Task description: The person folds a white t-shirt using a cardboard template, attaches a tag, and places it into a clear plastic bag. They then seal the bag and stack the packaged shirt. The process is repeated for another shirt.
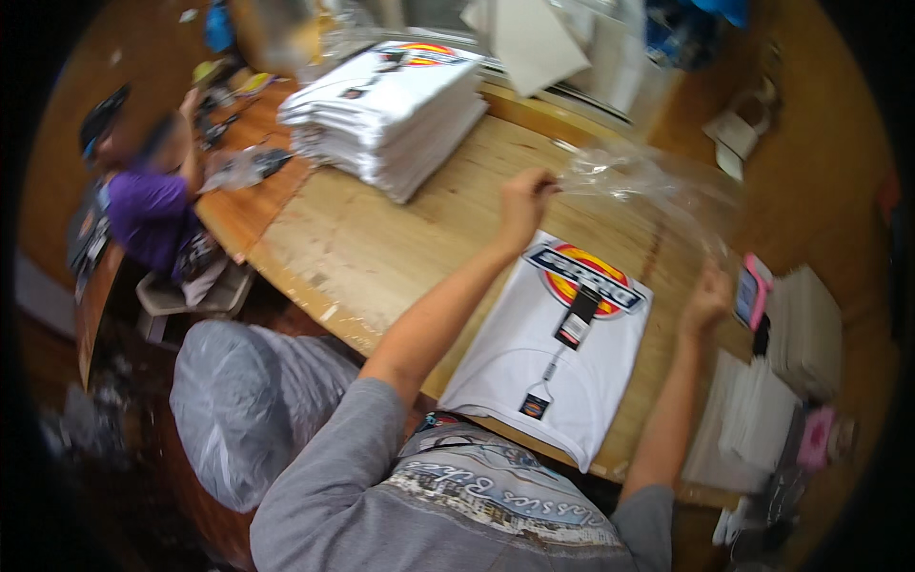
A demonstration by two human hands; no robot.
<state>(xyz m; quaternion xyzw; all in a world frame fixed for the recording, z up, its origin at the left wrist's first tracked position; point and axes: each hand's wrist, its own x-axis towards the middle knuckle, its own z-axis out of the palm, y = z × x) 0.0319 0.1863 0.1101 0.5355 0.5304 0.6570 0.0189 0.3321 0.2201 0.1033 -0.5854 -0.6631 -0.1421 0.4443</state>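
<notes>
Both hands are apart and hold a clear plastic bag [648, 186] above the folded white shirt [548, 357]. The left hand [524, 200] pinches one edge, and the right hand [705, 305] grips the other edge.

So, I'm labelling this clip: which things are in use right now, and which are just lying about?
In use:
left hand
right hand
clear plastic bag
folded white shirt

Lying about:
shirt stack
pink phone
white stacks
</notes>
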